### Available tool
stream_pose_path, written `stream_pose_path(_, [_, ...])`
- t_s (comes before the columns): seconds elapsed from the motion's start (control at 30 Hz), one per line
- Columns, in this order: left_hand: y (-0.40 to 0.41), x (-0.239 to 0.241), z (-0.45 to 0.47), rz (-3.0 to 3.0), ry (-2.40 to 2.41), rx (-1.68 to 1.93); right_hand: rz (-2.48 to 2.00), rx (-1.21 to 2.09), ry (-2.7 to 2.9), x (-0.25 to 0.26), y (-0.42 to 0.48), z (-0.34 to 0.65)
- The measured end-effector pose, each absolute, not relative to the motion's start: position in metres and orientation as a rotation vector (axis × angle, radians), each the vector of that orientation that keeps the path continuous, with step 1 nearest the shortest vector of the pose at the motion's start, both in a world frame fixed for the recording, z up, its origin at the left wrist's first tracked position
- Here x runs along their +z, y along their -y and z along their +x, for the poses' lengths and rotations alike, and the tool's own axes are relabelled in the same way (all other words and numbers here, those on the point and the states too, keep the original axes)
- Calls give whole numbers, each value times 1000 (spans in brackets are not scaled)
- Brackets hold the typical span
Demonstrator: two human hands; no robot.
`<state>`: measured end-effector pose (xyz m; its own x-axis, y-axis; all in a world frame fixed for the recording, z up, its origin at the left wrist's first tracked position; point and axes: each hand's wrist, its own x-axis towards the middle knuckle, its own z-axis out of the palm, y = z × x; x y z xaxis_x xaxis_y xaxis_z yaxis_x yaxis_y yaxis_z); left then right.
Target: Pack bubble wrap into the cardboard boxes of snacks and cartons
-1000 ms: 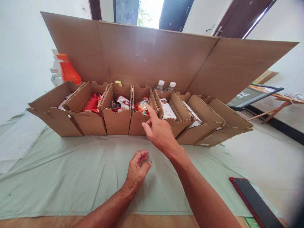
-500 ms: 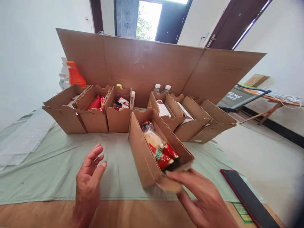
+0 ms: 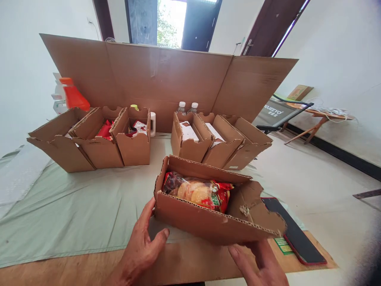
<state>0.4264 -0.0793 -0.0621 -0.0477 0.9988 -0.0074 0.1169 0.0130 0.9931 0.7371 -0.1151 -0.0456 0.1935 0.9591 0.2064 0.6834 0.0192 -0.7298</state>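
Observation:
A narrow cardboard box (image 3: 208, 224) lies turned sideways in front of me. Inside it is a clear and red snack packet (image 3: 196, 192) with round, pale biscuit-like pieces. My right hand (image 3: 258, 264) is at the underside of the box's right end; its thumb shows below the wall while the other fingertips are hidden behind the cardboard. Against the box's left end, my left hand (image 3: 144, 242) has its fingers stretched out and its thumb apart, with the fingertips at the corner.
Behind stand several cardboard boxes in two groups, left (image 3: 104, 153) and right (image 3: 190, 149), before a tall cardboard panel (image 3: 166, 79). An orange bottle (image 3: 74, 95) and two clear bottles (image 3: 187, 107) show beyond them. At right lies a phone (image 3: 294, 232).
The box has swung round from pointing away to lying sideways, its near end moving right. My left hand has moved right to the box. The view has shifted right.

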Motion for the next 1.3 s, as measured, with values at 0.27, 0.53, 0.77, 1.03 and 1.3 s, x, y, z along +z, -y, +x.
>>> stream_pose_path(0.27, [25,-47,440,1386,-1339,1249,-1492,555,1460,-18,-2,714])
stream_pose_path(0.53, [25,-80,438,1377,-1446,1217,-1541,746,1354,-62,-2,712])
stream_pose_path(0.77, [28,-93,439,1481,-1304,1165,-1602,628,1283,-71,1,716])
stream_pose_path(1.03, [26,-86,442,1522,-1227,1092,-1610,570,1284,-73,-6,720])
stream_pose_path(1.3, [24,-75,431,1891,-1639,877,-1825,19,1727,-101,29,732])
